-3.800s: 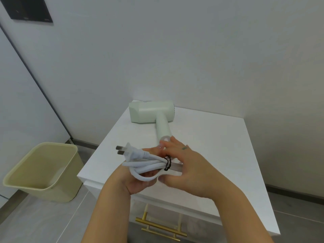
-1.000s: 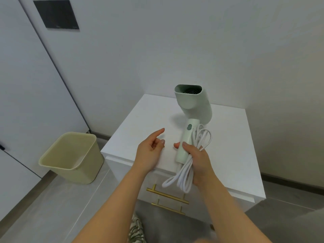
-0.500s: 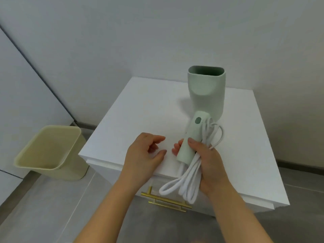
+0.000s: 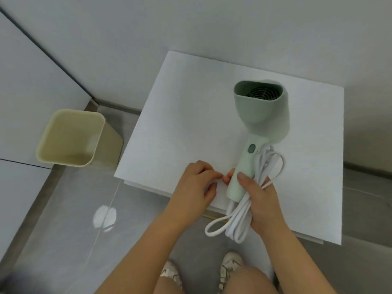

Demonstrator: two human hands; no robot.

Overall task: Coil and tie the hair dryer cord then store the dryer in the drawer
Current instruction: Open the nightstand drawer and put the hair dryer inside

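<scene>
My right hand (image 4: pixel 261 200) grips the handle of the pale green hair dryer (image 4: pixel 259 111) together with its coiled white cord (image 4: pixel 237 221). The dryer is held above the white cabinet top (image 4: pixel 180 124), nozzle end pointing away from me. Loops of the cord hang below my fist, past the cabinet's front edge. My left hand (image 4: pixel 196 183) hovers over the cabinet's front edge just left of the dryer handle, fingers loosely curled, holding nothing. The drawer front is hidden under the cabinet top; only a sliver of gold handle (image 4: pixel 209 217) shows.
A beige waste bin (image 4: pixel 70 139) stands on the grey tiled floor left of the cabinet. White walls run behind and to the left. My knees and shoes (image 4: pixel 230 265) are directly below, close to the cabinet front.
The camera has tilted down, so I look more steeply onto the cabinet. My left hand has drawn closer to the dryer handle. The right hand keeps its hold on dryer and cord.
</scene>
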